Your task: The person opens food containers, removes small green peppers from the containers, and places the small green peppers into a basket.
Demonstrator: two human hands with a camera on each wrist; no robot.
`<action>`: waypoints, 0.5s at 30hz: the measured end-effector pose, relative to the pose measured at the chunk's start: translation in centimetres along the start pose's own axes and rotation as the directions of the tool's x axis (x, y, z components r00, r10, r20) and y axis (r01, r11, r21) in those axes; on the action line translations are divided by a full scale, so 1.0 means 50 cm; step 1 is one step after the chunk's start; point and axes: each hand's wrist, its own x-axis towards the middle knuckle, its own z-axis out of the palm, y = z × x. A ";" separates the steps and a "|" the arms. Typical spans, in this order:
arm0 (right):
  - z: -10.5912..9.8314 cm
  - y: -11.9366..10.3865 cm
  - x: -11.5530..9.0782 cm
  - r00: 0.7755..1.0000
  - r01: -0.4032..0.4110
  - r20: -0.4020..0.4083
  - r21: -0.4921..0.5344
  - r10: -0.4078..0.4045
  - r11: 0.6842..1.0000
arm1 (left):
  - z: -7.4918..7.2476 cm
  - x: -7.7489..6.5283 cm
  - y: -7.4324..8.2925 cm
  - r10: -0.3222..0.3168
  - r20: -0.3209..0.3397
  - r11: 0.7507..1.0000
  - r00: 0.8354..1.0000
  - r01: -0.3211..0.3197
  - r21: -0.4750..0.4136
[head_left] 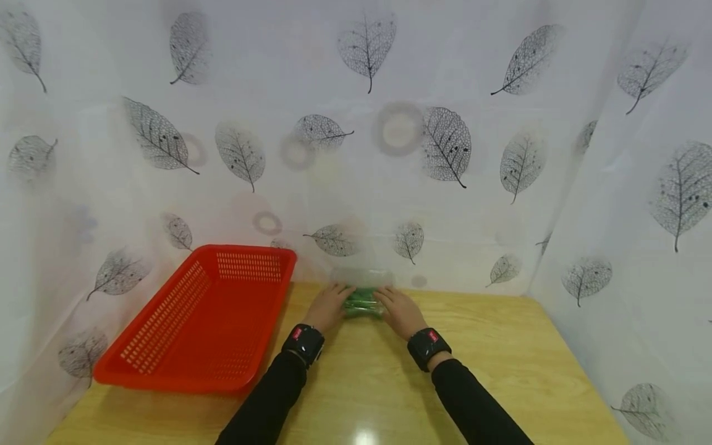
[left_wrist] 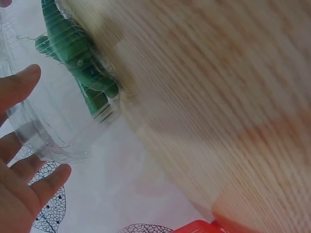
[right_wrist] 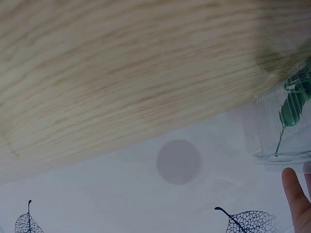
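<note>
The head camera looks forward and down across the counter (head_left: 528,358); both wrist cameras, much nearer, share the clear container (left_wrist: 53,116), left's at ten o'clock, right's at three.

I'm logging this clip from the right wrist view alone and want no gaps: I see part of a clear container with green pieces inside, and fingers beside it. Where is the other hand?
Observer: In the head view, the left hand is at the left side of the clear container, touching it.
Reviewer: Does anything stand farther left?
Observer: Yes, a red basket stands on the wooden table, left of that hand.
Reviewer: Is anything worn on the wrists?
Observer: Each wrist wears a black band with a touch of red on it.
</note>
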 end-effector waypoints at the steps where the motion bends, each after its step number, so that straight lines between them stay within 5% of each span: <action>1: -0.002 -0.002 -0.002 1.000 0.004 -0.006 0.002 -0.004 1.000 | 0.000 -0.002 0.001 0.004 0.002 1.000 1.000 -0.004 -0.001; 8: -0.042 -0.022 -0.028 1.000 -0.011 -0.005 0.084 0.012 0.996 | -0.004 -0.022 0.015 0.014 0.020 1.000 1.000 -0.014 0.010; 15: -0.078 -0.052 -0.087 0.999 -0.010 -0.039 0.116 0.015 0.993 | -0.015 -0.076 0.066 0.013 0.040 1.000 0.999 -0.012 -0.018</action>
